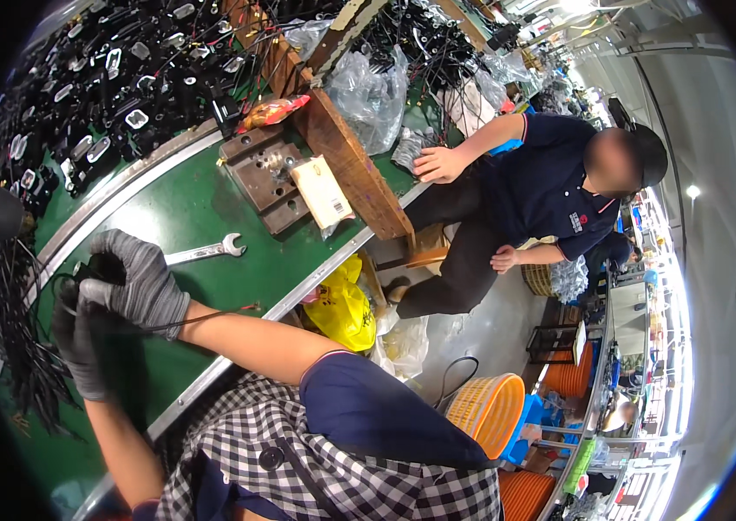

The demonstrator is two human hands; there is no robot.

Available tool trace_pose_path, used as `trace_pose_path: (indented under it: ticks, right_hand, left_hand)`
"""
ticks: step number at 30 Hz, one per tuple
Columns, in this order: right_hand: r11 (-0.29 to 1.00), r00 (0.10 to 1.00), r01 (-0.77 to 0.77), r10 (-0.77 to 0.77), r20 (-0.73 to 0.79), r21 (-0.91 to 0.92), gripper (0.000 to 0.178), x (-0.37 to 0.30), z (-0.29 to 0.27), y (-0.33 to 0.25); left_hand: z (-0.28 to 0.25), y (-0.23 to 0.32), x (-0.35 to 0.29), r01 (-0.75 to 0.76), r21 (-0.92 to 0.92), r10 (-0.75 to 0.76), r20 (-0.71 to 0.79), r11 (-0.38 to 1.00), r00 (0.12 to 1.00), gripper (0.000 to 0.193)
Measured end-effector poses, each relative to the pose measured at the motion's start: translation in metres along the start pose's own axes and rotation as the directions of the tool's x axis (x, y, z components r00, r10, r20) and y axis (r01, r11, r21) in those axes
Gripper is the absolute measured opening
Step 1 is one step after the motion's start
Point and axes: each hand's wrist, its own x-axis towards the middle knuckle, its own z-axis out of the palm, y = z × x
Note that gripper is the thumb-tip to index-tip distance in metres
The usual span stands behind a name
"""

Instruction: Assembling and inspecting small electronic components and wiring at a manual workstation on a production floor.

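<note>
My right hand [144,280], in a grey knitted glove, is closed with thumb and fingers pinched on a thin black cable [153,329]. The cable trails back past my right wrist to a reddish bare tip. My left hand [80,340], in a darker glove, meets it and is also closed around the cable; the part between the fingers is mostly hidden. A steel wrench [208,250] lies on the green tabletop [203,291] beside my right hand, its far end covered by the glove. A bundle of black cables [21,334] lies left of my hands.
Many small black parts [99,95] are heaped behind a metal rail [125,178]. A brown metal fixture [255,174], a small box [322,193] and a wooden board [355,161] stand to the right. A co-worker [533,200] sits beyond, above a yellow bag [346,308] and orange basket [489,415].
</note>
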Motion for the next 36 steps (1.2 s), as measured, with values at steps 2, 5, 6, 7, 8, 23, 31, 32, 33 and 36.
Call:
trace_pose_path:
  ticks: [2, 5, 6, 7, 8, 23, 31, 32, 33, 36]
  right_hand:
    - [0.999, 0.999, -0.042, 0.042, 0.009, 0.03, 0.037, 0.003, 0.0, 0.004]
    - [0.952, 0.958, -0.275, 0.259, 0.123, 0.137, 0.04, 0.013, 0.0, 0.02]
    - [0.957, 0.964, -0.258, 0.245, 0.104, 0.135, 0.04, 0.013, 0.001, 0.022]
    - [0.995, 0.996, -0.089, 0.089, 0.015, 0.032, 0.039, 0.011, 0.004, 0.02]
    - [0.994, 0.995, 0.073, -0.078, -0.058, -0.087, 0.039, 0.008, 0.007, 0.017]
    - [0.999, 0.999, -0.002, 0.0, -0.035, -0.039, 0.034, 0.0, 0.001, 0.002]
    - [0.954, 0.979, -0.204, 0.197, 0.056, 0.22, 0.032, 0.004, 0.002, 0.01]
    - [0.979, 0.986, -0.165, 0.165, 0.01, 0.116, 0.034, 0.004, 0.0, 0.007]
    - [0.992, 0.991, -0.126, 0.127, -0.033, 0.009, 0.035, 0.004, 0.0, 0.005]
    - [0.968, 0.981, 0.152, -0.172, -0.087, -0.199, 0.034, 0.002, 0.0, 0.004]
  left_hand:
    - [-0.003, 0.014, 0.008, 0.322, -0.596, -0.144, 0.327, 0.735, 0.934, 0.037]
    - [-0.004, 0.006, 0.015, 0.148, -0.438, 0.023, 0.361, 0.887, 0.932, 0.035]
    - [-0.005, -0.004, 0.014, -0.253, 0.047, 0.23, 0.286, 0.966, 0.93, 0.033]
    - [-0.003, -0.01, 0.014, -0.536, 0.522, 0.438, 0.31, 0.663, 0.844, 0.031]
    - [-0.001, -0.011, 0.012, -0.555, 0.508, 0.457, 0.317, 0.659, 0.831, 0.031]
    - [0.011, 0.002, 0.011, -0.086, 0.035, 0.083, 0.068, 0.996, 0.994, 0.03]
    - [0.025, 0.064, 0.009, 0.443, -0.661, -0.315, 0.312, 0.606, 0.896, 0.023]
    - [0.026, 0.06, 0.008, 0.437, -0.661, -0.322, 0.297, 0.61, 0.899, 0.023]
    - [0.027, 0.055, 0.008, 0.378, -0.573, -0.314, 0.212, 0.727, 0.925, 0.022]
    - [0.032, 0.049, 0.006, 0.27, -0.346, -0.265, 0.063, 0.899, 0.962, 0.02]
